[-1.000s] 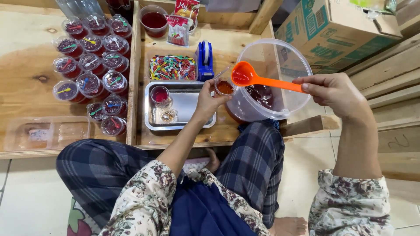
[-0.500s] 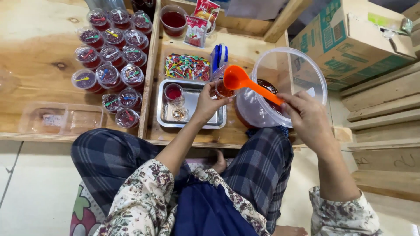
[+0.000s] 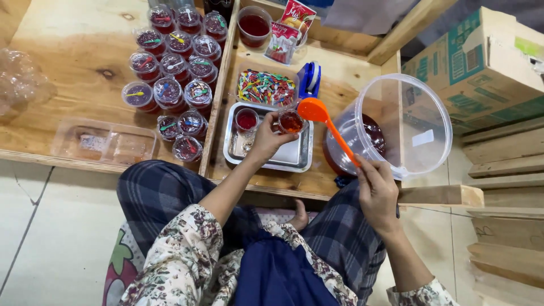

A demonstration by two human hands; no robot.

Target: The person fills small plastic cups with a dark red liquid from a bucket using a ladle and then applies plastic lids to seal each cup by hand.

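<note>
1. Filling is in hand: the left hand (image 3: 266, 141) has its grip closed around a small clear cup (image 3: 290, 121) over the steel tray (image 3: 294, 158).
2. The right hand (image 3: 377, 192) grips an orange plastic ladle (image 3: 328, 127), bowl at the cup's rim.
3. Next calls for a steady tilt, judging by the near-full cup.
4. A translucent tub (image 3: 419, 130) of red liquid lies tilted beside.
</note>
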